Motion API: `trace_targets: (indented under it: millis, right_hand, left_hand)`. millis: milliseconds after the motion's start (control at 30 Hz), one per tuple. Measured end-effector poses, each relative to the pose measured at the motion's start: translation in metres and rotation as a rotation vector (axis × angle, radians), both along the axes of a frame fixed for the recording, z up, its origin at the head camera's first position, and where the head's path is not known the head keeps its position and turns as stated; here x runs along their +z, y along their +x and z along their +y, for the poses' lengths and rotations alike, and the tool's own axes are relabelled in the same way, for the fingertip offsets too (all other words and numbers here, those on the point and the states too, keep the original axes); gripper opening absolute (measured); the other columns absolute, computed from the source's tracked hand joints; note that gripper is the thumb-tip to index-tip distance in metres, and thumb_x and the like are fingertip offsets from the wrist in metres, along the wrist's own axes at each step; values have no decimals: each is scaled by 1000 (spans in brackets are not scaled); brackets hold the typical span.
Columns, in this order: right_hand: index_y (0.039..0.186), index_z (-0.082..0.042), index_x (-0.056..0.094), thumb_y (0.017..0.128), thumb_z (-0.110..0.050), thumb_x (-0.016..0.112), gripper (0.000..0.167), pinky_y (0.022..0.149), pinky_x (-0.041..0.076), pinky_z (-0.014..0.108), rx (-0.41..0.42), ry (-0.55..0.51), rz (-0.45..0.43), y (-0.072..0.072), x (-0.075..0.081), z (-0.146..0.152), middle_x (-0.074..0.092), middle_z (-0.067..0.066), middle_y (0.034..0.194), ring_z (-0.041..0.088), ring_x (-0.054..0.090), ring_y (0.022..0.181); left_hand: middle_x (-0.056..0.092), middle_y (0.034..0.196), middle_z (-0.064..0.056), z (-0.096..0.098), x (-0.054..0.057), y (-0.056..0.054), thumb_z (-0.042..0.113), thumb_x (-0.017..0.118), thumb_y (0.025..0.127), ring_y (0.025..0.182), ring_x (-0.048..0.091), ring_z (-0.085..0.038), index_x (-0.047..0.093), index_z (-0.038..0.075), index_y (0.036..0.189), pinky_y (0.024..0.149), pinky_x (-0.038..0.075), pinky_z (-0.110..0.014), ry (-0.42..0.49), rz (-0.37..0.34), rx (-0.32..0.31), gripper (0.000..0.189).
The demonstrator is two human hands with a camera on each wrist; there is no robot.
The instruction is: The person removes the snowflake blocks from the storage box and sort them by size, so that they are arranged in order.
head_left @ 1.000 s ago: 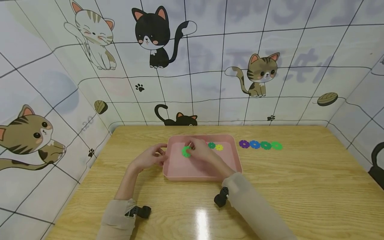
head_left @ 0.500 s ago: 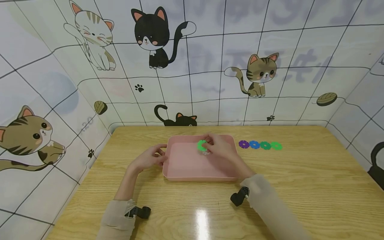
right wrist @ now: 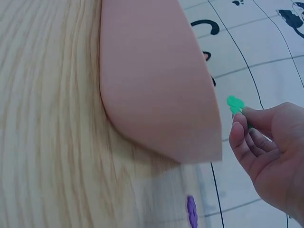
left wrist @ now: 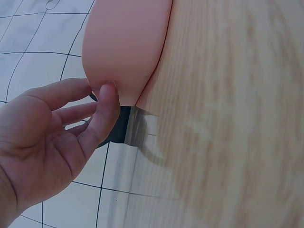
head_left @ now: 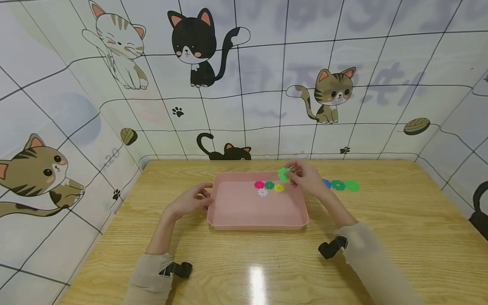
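My right hand (head_left: 306, 180) pinches a light green flower-shaped disc (head_left: 284, 174) between thumb and fingertips. It is raised over the far right corner of a pink tray (head_left: 244, 213). In the right wrist view the green disc (right wrist: 235, 103) sticks out past the fingertips, seen partly edge-on. At the tray's left side, my left hand (head_left: 188, 201) touches the wall with relaxed fingers. Inside the tray lie a pink disc (head_left: 259, 184), a dark green disc (head_left: 269, 185), a yellow disc (head_left: 279, 187) and a white disc (head_left: 262, 192).
Right of the tray, a row on the wooden table (head_left: 244, 262) has a blue disc (head_left: 327, 183), a green disc (head_left: 337, 185) and a light green disc (head_left: 351, 185). The right wrist view shows a purple disc (right wrist: 192, 211). A cat-patterned wall (head_left: 263, 97) stands behind.
My right hand has carried the light green disc rightward across the tray to its far right corner, uncovering the discs inside and now hiding the purple one in the head view. My left hand stays put.
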State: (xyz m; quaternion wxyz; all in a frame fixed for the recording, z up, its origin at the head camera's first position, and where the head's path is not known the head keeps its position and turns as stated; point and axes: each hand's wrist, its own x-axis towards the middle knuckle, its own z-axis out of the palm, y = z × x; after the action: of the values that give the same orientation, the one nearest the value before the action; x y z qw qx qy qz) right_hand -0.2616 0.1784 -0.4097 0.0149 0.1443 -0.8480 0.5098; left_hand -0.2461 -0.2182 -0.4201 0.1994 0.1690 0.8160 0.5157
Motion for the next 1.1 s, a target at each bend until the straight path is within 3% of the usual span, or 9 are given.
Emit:
trace_targets:
  millis: [300,500,767,967,1100]
  right_hand:
    - [126,7,55,101,-9,63,31,60,59,32,-61,-30,22,5,1,49,61,23,96,25,67,70]
    - [128,6,54,103,-13,61,32,60,59,32,-114,48,43,13,-3,88,60,26,101,25,67,72]
    - [132,7,53,105,-22,58,41,60,58,29,-224,142,33,19,-19,146,58,26,108,14,68,71]
    - [132,10,52,106,-21,55,41,59,57,25,-301,211,24,24,-31,183,60,29,104,8,66,67]
    - [130,11,52,106,-22,54,40,57,51,19,-345,298,22,28,-36,201,65,26,98,7,65,64]
  left_hand:
    - [52,109,-18,1,1,1,3,58,101,88,64,-25,33,-9,150,80,60,-39,3,1,3,56]
    - [53,109,-19,1,1,1,4,59,101,90,64,-29,34,-9,150,81,60,-40,3,2,-1,57]
    - [53,108,-19,0,0,0,4,59,101,88,64,-28,34,-9,150,79,60,-39,-1,8,-2,57]
    - [53,107,-18,1,0,1,3,59,101,87,64,-26,35,-8,150,79,60,-38,0,-1,2,56]
    - [53,108,-18,1,0,0,3,59,101,88,65,-25,34,-9,150,80,60,-37,3,0,-3,56]
